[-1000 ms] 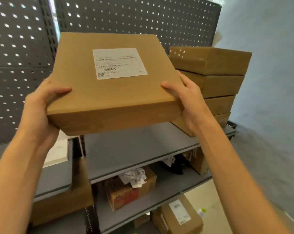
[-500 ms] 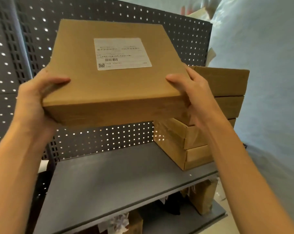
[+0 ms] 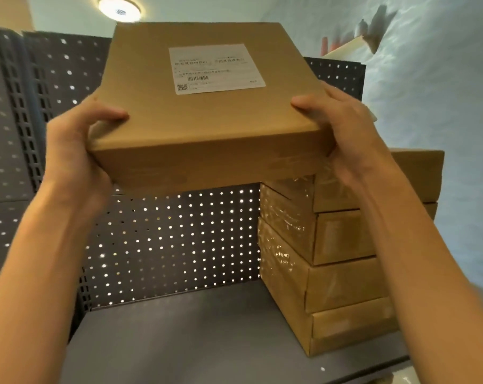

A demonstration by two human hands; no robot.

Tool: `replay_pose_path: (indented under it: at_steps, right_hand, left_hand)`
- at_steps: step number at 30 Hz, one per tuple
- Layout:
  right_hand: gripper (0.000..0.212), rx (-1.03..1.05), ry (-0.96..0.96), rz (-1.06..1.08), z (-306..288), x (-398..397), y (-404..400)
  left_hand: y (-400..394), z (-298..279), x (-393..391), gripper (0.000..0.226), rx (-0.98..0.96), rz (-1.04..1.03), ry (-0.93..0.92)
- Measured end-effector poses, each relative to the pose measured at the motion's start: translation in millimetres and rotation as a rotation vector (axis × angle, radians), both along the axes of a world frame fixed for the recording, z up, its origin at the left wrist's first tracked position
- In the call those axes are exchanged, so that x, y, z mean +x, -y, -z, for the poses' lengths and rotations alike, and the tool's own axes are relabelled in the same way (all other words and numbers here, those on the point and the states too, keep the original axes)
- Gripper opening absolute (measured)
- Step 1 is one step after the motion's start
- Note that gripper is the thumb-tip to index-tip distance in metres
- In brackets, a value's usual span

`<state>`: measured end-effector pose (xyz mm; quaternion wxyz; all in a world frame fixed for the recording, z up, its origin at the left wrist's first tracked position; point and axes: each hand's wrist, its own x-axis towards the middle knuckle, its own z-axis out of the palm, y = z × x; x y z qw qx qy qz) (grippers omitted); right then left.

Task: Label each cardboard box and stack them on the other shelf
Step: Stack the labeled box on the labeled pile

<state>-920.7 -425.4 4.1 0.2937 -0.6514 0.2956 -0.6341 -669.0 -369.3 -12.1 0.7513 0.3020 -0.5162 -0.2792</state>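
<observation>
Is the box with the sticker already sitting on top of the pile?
No, both hands, the left hand and right hand, hold the labelled box in the air beside the stack of boxes.

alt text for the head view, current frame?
Two bare hands, left hand and right hand, hold a flat cardboard box with a white label up in the air, above a grey shelf. A stack of boxes stands at the shelf's right, before a perforated back panel.

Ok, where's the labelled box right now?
Head view, upper centre: the labelled box is held up between the left hand and right hand, above the box stack at right.
</observation>
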Motion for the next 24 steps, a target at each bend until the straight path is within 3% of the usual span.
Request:
replay_pose_path:
  at_steps: [6, 9, 19, 24]
  right_hand:
    - [0.056, -0.018, 0.024, -0.062, -20.2, -24.4, 16.2]
    - [0.04, -0.014, 0.05, -0.096, -35.8, -36.4, 19.7]
    - [0.026, 0.015, 0.043, -0.107, -58.5, -104.4, 40.7]
    - [0.019, 0.026, 0.071, -0.085, -55.2, -145.4, 52.0]
  left_hand:
    - [2.3, -14.9, -33.6, 0.033, -0.009, -0.069, -0.061]
    - [1.1, -28.2, -49.3, 0.036, -0.013, -0.096, -0.075]
    - [13.3, -53.7, -122.8, 0.021, -0.003, -0.189, -0.033]
    - [25.4, -54.8, -169.1, 0.038, -0.006, -0.154, -0.018]
